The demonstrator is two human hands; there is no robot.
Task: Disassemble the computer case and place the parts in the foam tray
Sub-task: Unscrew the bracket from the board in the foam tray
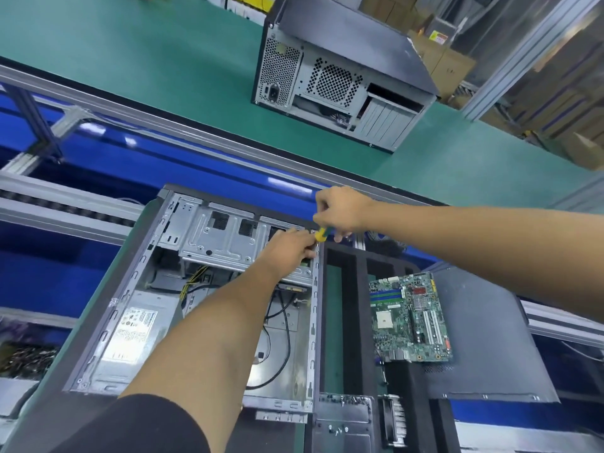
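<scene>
An open computer case (137, 289) lies on its side in front of me, its power supply (130, 335) and silver drive cage (215, 237) still inside. My right hand (343, 212) grips a yellow-and-green screwdriver (322, 233) at the case's far right corner. My left hand (291, 248) reaches across the case and rests on the drive cage right beside the screwdriver tip; whether it pinches anything is hidden. To the right sits the black foam tray (356, 322), with a green motherboard (410, 317) lying on it.
A dark side panel (483, 338) lies at the right of the tray. A metal bracket (343, 420) and a fan (392, 420) sit at the tray's near end. A second computer case (340, 76) stands on the far green bench. Blue conveyor rails (196, 152) run between the benches.
</scene>
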